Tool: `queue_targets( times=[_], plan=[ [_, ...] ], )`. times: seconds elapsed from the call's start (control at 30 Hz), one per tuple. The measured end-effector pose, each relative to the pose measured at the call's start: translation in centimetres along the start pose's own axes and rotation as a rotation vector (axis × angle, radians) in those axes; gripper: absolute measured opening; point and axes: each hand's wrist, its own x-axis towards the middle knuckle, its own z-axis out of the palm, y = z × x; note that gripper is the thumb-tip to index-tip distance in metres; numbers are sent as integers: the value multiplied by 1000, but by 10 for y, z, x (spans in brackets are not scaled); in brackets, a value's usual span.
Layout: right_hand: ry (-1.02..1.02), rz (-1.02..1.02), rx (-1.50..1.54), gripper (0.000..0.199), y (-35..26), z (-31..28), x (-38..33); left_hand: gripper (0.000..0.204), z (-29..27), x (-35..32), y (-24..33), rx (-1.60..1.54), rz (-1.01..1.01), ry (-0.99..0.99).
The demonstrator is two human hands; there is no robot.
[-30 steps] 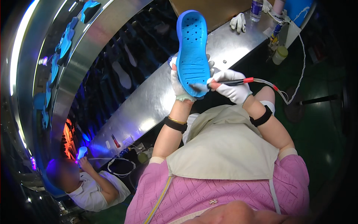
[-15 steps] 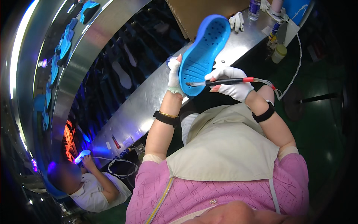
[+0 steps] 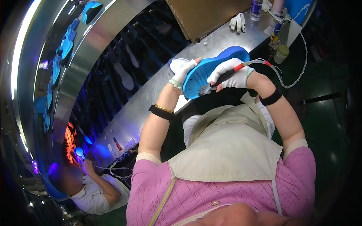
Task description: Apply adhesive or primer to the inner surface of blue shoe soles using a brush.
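one blue perforated rubbery shoe sole (image 3: 199,77) held in left white-gloved grip (image 3: 184,74); right white-gloved grip (image 3: 232,75) closed around black-and-red corded brush (image 3: 227,76).

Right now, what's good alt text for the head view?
A gloved left hand holds a blue sole beside a metal bench, while the gloved right hand holds a brush at the sole's near end. A white glove and a bottle rest on the bench; a co-worker is at lower left.
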Motion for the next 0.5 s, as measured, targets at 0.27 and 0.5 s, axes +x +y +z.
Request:
queue_targets(
  times=[0.27,0.5],
  plan=[
    [105,-22,74,16,-12,-14,-9,64,-19,6,-12,-236,12,-138],
    [276,69,244,7,2,60,-15,78,-14,24,-37,-626,362,-333]
  ],
)
